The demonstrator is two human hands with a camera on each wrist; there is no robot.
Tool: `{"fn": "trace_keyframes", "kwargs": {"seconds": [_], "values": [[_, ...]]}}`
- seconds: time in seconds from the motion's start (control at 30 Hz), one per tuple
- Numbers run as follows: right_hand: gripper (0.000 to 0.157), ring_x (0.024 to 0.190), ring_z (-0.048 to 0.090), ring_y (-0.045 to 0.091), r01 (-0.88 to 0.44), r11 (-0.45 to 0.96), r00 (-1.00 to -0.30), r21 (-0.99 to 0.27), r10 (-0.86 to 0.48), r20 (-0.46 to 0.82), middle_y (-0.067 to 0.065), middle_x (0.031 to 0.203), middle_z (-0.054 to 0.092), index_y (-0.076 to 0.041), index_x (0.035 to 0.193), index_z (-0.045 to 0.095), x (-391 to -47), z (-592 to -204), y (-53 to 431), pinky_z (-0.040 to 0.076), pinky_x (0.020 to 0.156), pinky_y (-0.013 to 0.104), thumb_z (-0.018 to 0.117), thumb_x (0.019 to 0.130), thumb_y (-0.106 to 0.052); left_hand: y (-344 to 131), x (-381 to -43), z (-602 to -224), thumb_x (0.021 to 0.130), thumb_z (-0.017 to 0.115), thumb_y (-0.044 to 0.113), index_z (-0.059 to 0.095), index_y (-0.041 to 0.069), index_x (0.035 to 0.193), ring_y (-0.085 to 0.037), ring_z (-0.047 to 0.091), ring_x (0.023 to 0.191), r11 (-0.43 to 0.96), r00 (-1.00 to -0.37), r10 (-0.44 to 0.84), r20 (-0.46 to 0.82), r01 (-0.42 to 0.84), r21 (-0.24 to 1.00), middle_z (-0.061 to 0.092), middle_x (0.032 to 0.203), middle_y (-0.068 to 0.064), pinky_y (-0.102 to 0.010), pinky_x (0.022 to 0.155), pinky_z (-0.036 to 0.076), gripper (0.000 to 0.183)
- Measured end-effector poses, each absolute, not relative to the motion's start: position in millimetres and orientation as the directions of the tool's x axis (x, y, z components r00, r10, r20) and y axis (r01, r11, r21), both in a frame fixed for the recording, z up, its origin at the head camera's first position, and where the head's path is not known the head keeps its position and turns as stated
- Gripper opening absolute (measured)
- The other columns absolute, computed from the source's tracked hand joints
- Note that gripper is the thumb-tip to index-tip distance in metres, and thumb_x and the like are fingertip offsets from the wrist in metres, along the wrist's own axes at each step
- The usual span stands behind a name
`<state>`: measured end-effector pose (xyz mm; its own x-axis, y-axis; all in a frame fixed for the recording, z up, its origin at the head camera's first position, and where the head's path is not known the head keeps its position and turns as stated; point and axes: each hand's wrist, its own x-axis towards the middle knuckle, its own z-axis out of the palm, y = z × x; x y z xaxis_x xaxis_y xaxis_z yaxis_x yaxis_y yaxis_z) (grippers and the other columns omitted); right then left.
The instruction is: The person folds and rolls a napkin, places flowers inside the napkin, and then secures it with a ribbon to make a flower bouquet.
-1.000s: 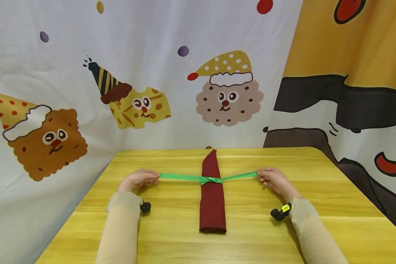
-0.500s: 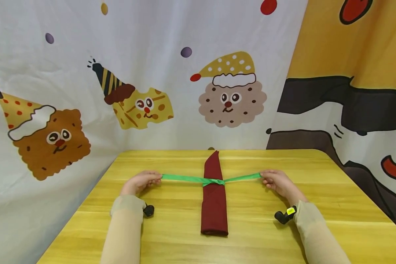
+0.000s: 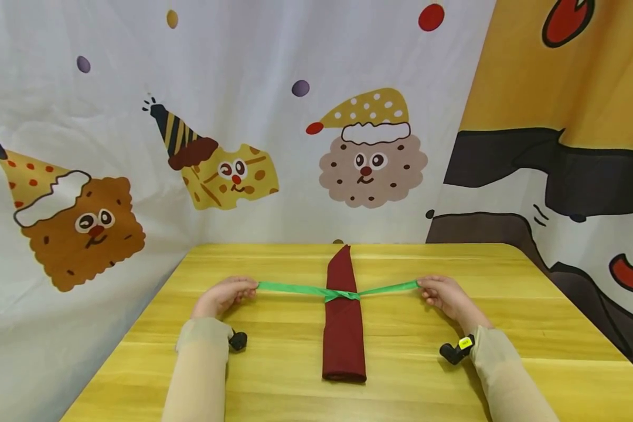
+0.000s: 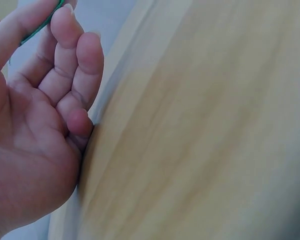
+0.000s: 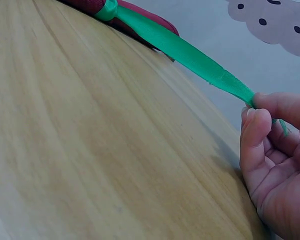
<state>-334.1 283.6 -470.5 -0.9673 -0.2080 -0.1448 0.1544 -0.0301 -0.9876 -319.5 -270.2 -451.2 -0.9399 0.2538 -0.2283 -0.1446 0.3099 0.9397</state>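
Note:
A dark red rolled cloth (image 3: 344, 343) lies lengthwise on the wooden table, its pointed end toward the back. Around its upper part goes a green ribbon (image 3: 343, 295), crossed over itself on top of the roll. My left hand (image 3: 227, 296) pinches one ribbon end, and my right hand (image 3: 448, 299) pinches the other. Both ends stretch out nearly straight to either side. In the right wrist view, thumb and finger hold the ribbon (image 5: 190, 57), with a frayed tip poking out past them. The left wrist view shows the left hand (image 4: 45, 110) with only a sliver of green between its fingers.
The yellow wooden table (image 3: 274, 363) reaches back to a white curtain (image 3: 242, 53) printed with cartoon biscuits and cheese. A small black camera sits at each wrist, one by the left sleeve (image 3: 197, 369) and one by the right sleeve (image 3: 506, 375).
The whole head view has shifted slightly right and down. Relative to the cloth, both hands and the taut ribbon look practically unmoved.

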Motion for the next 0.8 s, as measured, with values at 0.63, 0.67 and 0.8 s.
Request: {"fn": "trace_keyframes", "kwargs": {"seconds": [0.63, 0.67, 0.8], "values": [[0.009, 0.061, 0.055, 0.005, 0.140, -0.081, -0.975, -0.987, -0.184, -0.124, 0.000, 0.074, 0.061, -0.007, 0.097, 0.064, -332.2, -467.4, 286.3, 0.048, 0.055, 0.017, 0.056, 0.098, -0.009, -268.6, -317.5, -449.2, 0.094, 0.063, 0.022, 0.068, 0.005, 0.090, -0.016, 0.048, 0.072, 0.221, -0.955, 0.203, -0.215, -0.170, 0.960, 0.066, 0.080, -0.001, -0.029, 0.070, 0.038, 0.019], [0.009, 0.061, 0.055, 0.005, 0.143, -0.086, -0.976, -0.986, -0.179, -0.126, 0.000, 0.074, 0.061, -0.007, 0.097, 0.065, -331.8, -467.5, 286.3, 0.048, 0.055, 0.018, 0.056, 0.098, -0.009, -268.6, -317.2, -449.6, 0.094, 0.063, 0.022, 0.068, 0.005, 0.090, -0.016, 0.049, 0.073, 0.218, -0.955, 0.198, -0.220, -0.176, 0.960, 0.066, 0.080, -0.001, -0.029, 0.070, 0.039, 0.018], [0.011, 0.062, 0.055, 0.006, 0.150, -0.089, -0.978, -0.985, -0.161, -0.134, 0.001, 0.075, 0.060, -0.003, 0.105, 0.061, -330.0, -468.5, 285.8, 0.048, 0.056, 0.019, 0.054, 0.100, -0.010, -269.3, -315.6, -451.2, 0.095, 0.062, 0.022, 0.066, 0.004, 0.091, -0.017, 0.050, 0.074, 0.227, -0.953, 0.208, -0.220, -0.172, 0.959, 0.067, 0.080, -0.001, -0.031, 0.071, 0.038, 0.019]]}}
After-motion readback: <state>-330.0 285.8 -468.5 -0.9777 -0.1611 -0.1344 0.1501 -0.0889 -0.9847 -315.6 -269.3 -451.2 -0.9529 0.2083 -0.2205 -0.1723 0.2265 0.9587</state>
